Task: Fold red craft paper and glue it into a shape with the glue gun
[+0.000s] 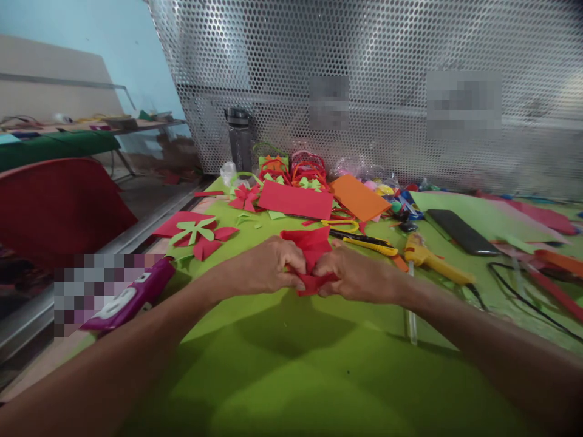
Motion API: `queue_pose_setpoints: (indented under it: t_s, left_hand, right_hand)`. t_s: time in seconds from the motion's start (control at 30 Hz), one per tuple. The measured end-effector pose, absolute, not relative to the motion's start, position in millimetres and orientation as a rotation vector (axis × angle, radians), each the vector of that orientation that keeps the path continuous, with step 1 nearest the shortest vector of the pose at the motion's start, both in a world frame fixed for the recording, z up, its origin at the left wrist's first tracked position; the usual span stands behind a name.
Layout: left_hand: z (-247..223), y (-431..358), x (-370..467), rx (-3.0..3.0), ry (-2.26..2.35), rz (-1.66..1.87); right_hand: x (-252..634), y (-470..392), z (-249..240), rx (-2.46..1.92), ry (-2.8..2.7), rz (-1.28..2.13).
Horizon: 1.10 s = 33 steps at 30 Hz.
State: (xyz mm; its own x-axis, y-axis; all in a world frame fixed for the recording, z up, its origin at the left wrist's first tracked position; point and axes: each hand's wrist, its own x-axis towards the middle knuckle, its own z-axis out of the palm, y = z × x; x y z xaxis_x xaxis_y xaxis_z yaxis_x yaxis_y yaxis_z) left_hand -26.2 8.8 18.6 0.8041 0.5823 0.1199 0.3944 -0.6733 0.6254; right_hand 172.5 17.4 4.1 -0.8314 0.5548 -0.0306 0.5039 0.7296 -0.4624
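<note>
A folded piece of red felt (314,246) is held between both hands above the green table cover (291,358). My left hand (280,264) pinches its left side, with the thumb low and the fingers curled. On the right side, my right hand (348,273) grips the same piece with bent fingers. The felt bends inward where the two hands nearly meet. Just behind it lie a flat red rectangle (296,200), an orange sheet (359,197) and a yellow-and-black cutter (371,244).
To the right are a yellow glue gun (437,261), a glue stick (412,309) and a dark phone (462,232). Flower cutouts (194,230) and a purple case (132,297) lie left. A bottle (240,142) stands by the perforated metal panel (282,60).
</note>
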Motion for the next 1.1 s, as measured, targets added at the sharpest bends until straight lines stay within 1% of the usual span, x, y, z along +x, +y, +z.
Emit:
queue_pose_setpoints:
  t_s: [0.17, 0.4, 0.73, 0.87, 1.1]
  left_hand:
    - [18, 7, -25, 2.398, 0.72, 0.394]
    - [17, 8, -24, 2.43, 0.712, 0.332]
    - [15, 6, -23, 2.427, 0.744, 0.351]
    - [15, 6, -23, 2.44, 0.744, 0.351]
    - [14, 7, -24, 2.454, 0.769, 0.329]
  right_hand:
    - [171, 12, -1, -0.869, -2.837, 0.677]
    - [169, 6, 3, -0.914, -2.835, 0.63]
    - [166, 6, -7, -0.864, -2.827, 0.665]
    - [165, 6, -6, -0.89, -2.824, 0.624]
    - [166, 5, -5, -0.837, -2.832, 0.668]
